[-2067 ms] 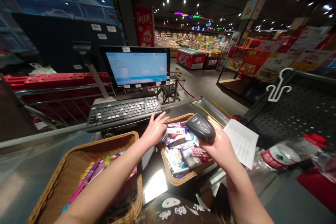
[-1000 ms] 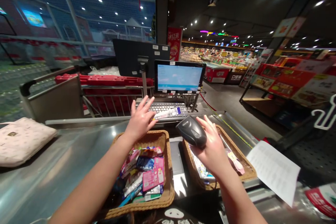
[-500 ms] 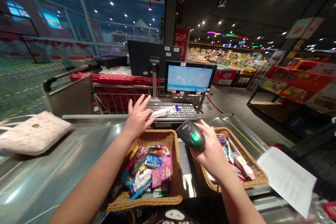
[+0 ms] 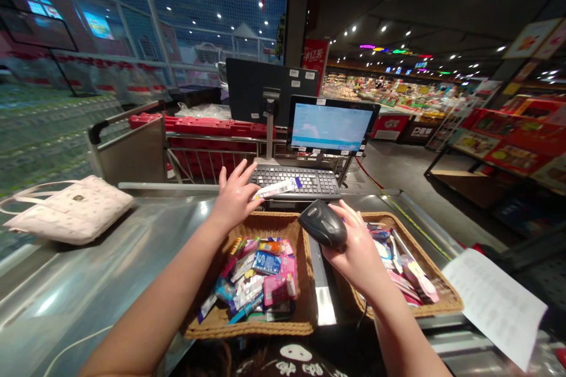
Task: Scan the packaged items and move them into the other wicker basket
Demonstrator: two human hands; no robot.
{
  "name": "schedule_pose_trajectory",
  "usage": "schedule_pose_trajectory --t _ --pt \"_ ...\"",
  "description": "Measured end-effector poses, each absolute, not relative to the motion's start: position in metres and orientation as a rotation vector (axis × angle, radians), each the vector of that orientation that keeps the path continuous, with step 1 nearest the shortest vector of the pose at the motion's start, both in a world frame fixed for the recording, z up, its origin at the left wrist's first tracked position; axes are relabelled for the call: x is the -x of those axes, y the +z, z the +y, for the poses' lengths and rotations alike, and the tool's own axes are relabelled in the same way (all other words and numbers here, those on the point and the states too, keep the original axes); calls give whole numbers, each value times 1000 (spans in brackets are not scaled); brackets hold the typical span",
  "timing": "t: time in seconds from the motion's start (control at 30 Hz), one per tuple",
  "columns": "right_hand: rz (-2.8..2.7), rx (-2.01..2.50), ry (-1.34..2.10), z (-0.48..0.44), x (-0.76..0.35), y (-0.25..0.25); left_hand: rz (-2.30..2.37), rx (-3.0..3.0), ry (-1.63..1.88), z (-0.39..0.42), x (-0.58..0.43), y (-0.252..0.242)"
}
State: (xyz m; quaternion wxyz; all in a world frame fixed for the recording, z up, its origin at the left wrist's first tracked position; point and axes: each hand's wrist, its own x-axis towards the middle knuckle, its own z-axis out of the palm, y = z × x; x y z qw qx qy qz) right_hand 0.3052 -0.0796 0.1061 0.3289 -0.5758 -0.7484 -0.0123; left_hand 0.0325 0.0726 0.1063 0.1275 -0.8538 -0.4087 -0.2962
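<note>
Between thumb and fingers, my left hand (image 4: 235, 195) pinches a slim white packet (image 4: 278, 188) with a barcode and a blue end, above the keyboard (image 4: 316, 181). My right hand (image 4: 354, 241) grips a black barcode scanner (image 4: 322, 224), its head turned left towards the packet. Below my left hand lies a wicker basket (image 4: 307, 300) of small colourful packets (image 4: 267, 262). Under my right hand and forearm, a second wicker basket (image 4: 451, 300) holds more packaged items (image 4: 415, 277), partly hidden by the arm.
A lit screen (image 4: 331, 126) and a dark monitor seen from behind (image 4: 252, 91) stand past the keyboard. On the metal counter (image 4: 154, 235) a pale handbag (image 4: 73, 209) lies at left. A printed paper sheet (image 4: 495, 306) is at right. Shopping carts (image 4: 203, 159) stand behind the counter.
The green light on the scanner has gone out. The view has shifted slightly, so the scene sits further right. Both hands keep their hold on the packet and scanner.
</note>
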Motion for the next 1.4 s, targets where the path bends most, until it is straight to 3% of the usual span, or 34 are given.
schedule_pose_trajectory --t 1.17,1.4 --pt "-2108 1500 412 -53 -255 58 -1696 2563 -342 14 14 -33" --pt "-2091 1478 411 -55 -261 58 -1707 2611 -312 16 14 -31"
